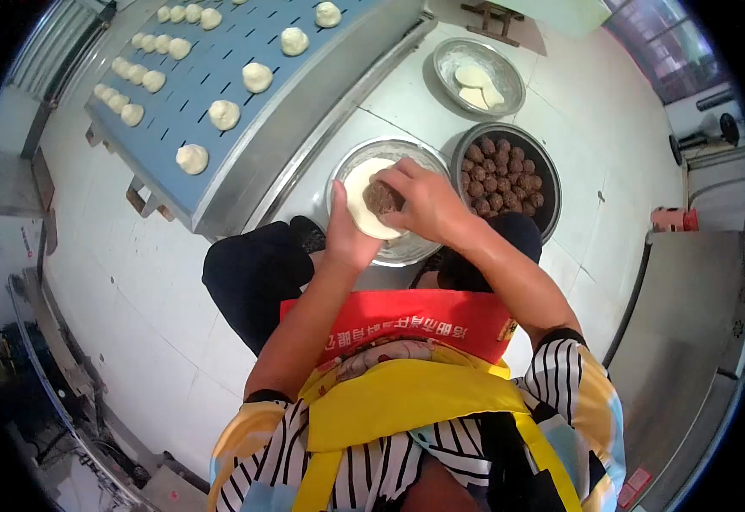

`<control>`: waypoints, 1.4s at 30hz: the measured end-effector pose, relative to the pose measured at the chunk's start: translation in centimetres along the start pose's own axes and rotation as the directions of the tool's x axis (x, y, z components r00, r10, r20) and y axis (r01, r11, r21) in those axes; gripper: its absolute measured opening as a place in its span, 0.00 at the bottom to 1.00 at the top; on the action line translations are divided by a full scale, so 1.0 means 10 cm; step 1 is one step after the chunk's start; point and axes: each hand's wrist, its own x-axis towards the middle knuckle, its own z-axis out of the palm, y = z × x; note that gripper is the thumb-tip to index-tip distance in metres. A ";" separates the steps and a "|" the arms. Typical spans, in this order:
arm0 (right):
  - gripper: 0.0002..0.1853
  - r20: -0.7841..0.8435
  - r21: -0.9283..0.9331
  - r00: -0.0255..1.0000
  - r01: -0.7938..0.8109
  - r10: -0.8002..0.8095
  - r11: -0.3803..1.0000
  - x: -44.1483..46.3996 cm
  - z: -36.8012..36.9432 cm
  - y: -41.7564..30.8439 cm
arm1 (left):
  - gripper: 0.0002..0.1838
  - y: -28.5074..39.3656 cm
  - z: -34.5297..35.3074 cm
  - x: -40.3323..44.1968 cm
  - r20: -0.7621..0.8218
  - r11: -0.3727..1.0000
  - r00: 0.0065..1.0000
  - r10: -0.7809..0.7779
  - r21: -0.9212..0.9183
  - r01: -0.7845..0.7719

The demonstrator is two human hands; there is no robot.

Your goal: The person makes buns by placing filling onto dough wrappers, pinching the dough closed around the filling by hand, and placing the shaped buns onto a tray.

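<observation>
A round, flat dough wrapper (pixel 357 183) rests on my left hand (pixel 352 236), whose thumb stands up at its edge. On the wrapper sits a brown ball of filling (pixel 380 198), with the fingers of my right hand (pixel 428 201) curled around it from the right. Both hands are over a metal bowl (pixel 411 251) dusted with white. Beside my right hand, a dark round pot (pixel 552 200) holds many similar brown filling balls (pixel 502 175). The underside of the wrapper and part of my left fingers are hidden.
A blue slotted conveyor (pixel 244 38) with rows of dough buns (pixel 224 114) runs along the left. Farther ahead, another metal bowl (pixel 513 64) holds flat dough pieces (pixel 477 81). A small wooden stool (pixel 493 21) stands beyond it. A metal cabinet (pixel 684 333) is at the right.
</observation>
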 end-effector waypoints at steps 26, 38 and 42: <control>0.05 0.318 0.890 0.918 -0.375 0.237 0.258 -0.04 0.12 0.39 | 0.28 0.11 0.04 -0.29 -0.074 0.851 0.997 0.029 0.525 0.014; 0.05 0.305 0.812 0.915 -0.395 0.264 0.431 -0.11 0.00 0.28 | 0.26 0.07 0.12 -0.29 -0.079 0.647 0.980 0.183 0.760 -0.060; 0.06 0.293 0.873 0.941 -0.336 0.172 0.353 -0.12 0.00 0.32 | 0.26 0.20 0.16 -0.33 -0.060 0.640 0.995 0.080 0.769 -0.005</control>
